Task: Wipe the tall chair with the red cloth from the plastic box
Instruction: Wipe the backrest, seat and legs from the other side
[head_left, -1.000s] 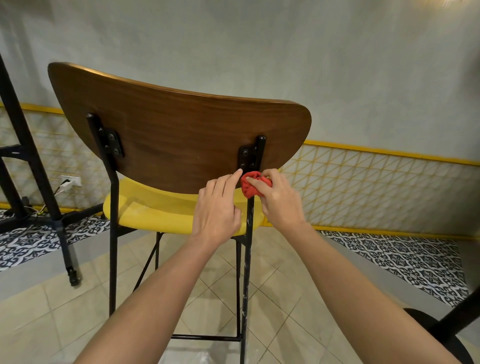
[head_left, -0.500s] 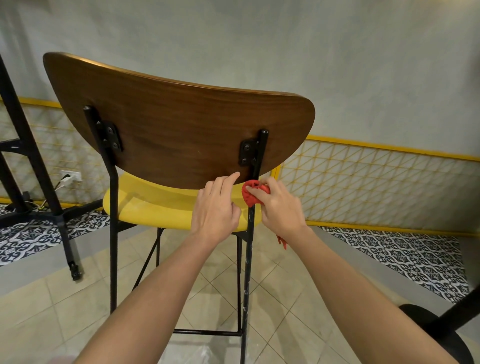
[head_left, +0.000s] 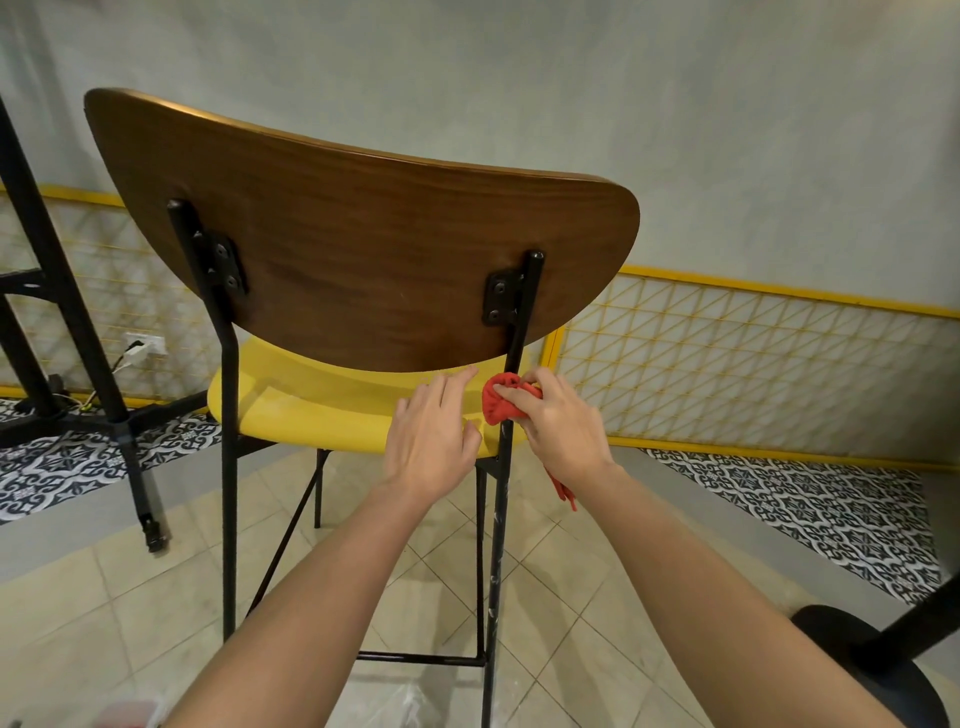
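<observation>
— Behind the chair (head_left: 363, 270), what has changed?

— The right hand (head_left: 563, 426), with the cloth (head_left: 500, 404) bunched in its fingers, has slid down the right rear post (head_left: 511, 374). A second ago it was up at the black bracket (head_left: 500, 300); now it sits below the backrest, level with the yellow seat (head_left: 311, 410). The cloth is pressed against the post, one tail hanging under the wrist.

— And the left hand (head_left: 434, 436)?

— Flat and empty, fingers resting on the back of the seat just beside the post. It has dropped along with the right one.

— Meaning for the job?

— My guess: the bracket is done and the wipe is working down the leg, with plenty of frame left.

— Anything unclear?

— Whether the cloth wraps round the post is hidden by the hand. The seat top and backrest front face away. The plastic box may be the blurred thing at the bottom edge; I can't tell.
</observation>
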